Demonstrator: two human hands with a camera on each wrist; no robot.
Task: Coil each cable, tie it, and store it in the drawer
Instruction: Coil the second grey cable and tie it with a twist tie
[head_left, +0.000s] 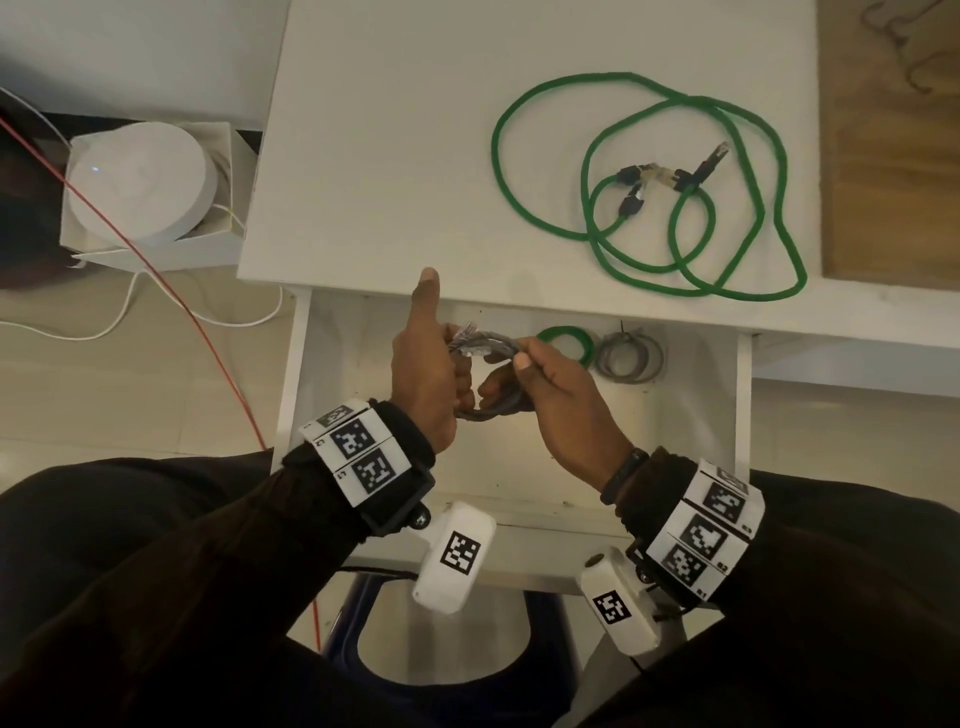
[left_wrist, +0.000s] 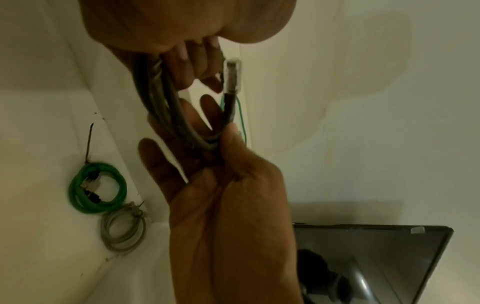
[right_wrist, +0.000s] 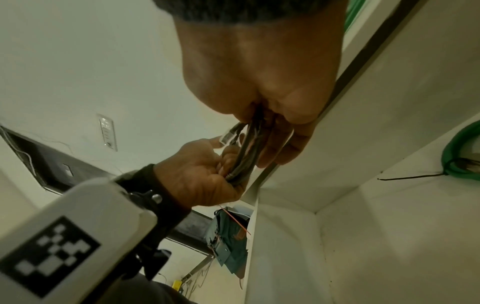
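Currently we hold the grey cable coil (head_left: 491, 382) above the open drawer (head_left: 691, 415), left hand (head_left: 426, 374) and right hand (head_left: 558, 397) both gripping it; untied, its loops may spring apart if either grip slackens.

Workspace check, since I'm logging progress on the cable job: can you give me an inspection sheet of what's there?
Surface: white tabletop, with the open drawer below its front edge.
Job's things: grey coil held over the drawer; loose green cable uncoiled on the tabletop; green coil and pale grey coil lie in the drawer, each with a tie.
Clutter: wooden board at the tabletop's right.
Grippers: left hand and right hand both grip the grey coil.
Cables: red wire and white wire on the floor.
Surroundings: white round device in a box, left of the table.
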